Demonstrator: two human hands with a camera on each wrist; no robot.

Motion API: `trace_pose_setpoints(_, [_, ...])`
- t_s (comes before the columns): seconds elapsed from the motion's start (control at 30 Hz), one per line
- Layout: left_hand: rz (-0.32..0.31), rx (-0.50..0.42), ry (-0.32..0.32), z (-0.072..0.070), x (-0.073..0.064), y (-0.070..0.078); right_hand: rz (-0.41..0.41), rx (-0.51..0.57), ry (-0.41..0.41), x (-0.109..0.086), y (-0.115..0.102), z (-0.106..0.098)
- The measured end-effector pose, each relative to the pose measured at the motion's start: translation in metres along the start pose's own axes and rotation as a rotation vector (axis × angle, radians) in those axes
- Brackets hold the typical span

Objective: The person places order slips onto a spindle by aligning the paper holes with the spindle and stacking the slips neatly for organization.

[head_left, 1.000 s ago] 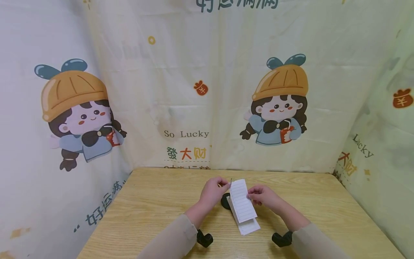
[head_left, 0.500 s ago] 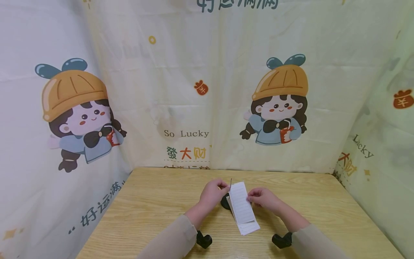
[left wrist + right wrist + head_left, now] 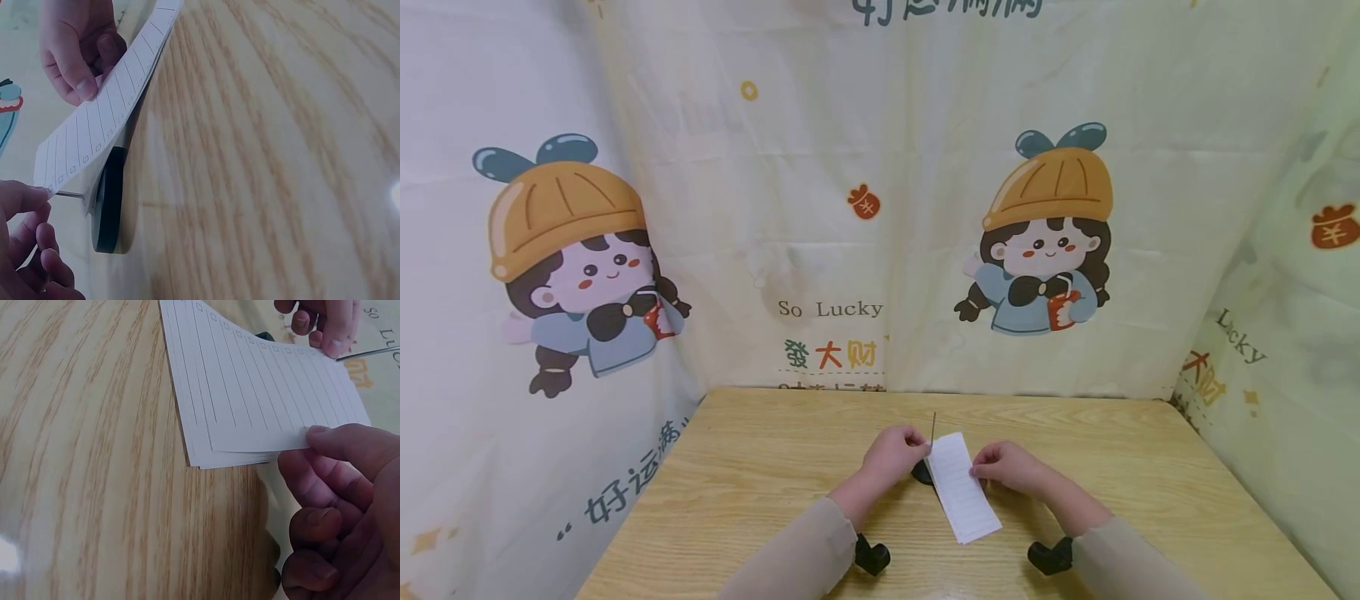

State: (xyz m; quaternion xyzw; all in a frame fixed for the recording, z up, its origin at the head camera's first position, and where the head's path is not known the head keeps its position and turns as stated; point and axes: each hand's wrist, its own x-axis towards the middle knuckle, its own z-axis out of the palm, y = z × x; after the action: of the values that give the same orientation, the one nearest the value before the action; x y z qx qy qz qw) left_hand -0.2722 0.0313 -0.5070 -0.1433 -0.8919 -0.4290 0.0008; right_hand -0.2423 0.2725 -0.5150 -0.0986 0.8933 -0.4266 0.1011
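Observation:
A narrow lined paper sheet [image 3: 964,492] with small checkboxes lies slantwise over other sheets [image 3: 199,457]. My left hand [image 3: 895,452] pinches its upper left corner between thumb and finger. Right at that corner the thin metal spike of a bill spike [image 3: 933,427] stands upright, its tip above the paper. The round black base [image 3: 109,206] shows partly beneath the sheets. On the opposite long edge, my right hand [image 3: 1011,467] pinches the sheet with the thumb [image 3: 331,439] on top. In the right wrist view the top sheet is lifted slightly off those below.
The wood-grain table [image 3: 775,450] extends to both sides of the hands. Behind it hangs a cream cloth [image 3: 820,250] printed with cartoon figures and lettering. Black wrist pieces [image 3: 872,554] stick out by the beige sleeves.
Both hands have lowered with the top sheet, which now lies nearly flush over the sheets beneath. More of the spike sticks up above the paper.

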Motion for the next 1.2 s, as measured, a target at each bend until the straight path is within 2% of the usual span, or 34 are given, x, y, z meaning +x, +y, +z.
trace_pose_setpoints(0.13, [-0.032,0.008,-0.015,0.003,0.0,-0.002,0.003,-0.046,0.004,-0.001,-0.002,0.001])
trace_pose_setpoints(0.47, [-0.035,0.072,-0.02,0.009,-0.004,-0.009,0.007,-0.074,0.005,-0.001,-0.001,0.006])
trace_pose_setpoints(0.8, [-0.049,0.127,-0.024,0.012,-0.004,-0.015,0.067,-0.121,0.03,-0.002,-0.005,0.009])
trace_pose_setpoints(0.97, [-0.052,0.126,-0.025,0.011,-0.004,-0.018,0.075,-0.146,0.026,-0.002,-0.009,0.011])
trace_pose_setpoints(1.2, [-0.067,0.073,-0.031,0.011,-0.004,-0.018,0.036,-0.147,0.032,-0.007,-0.013,0.009])
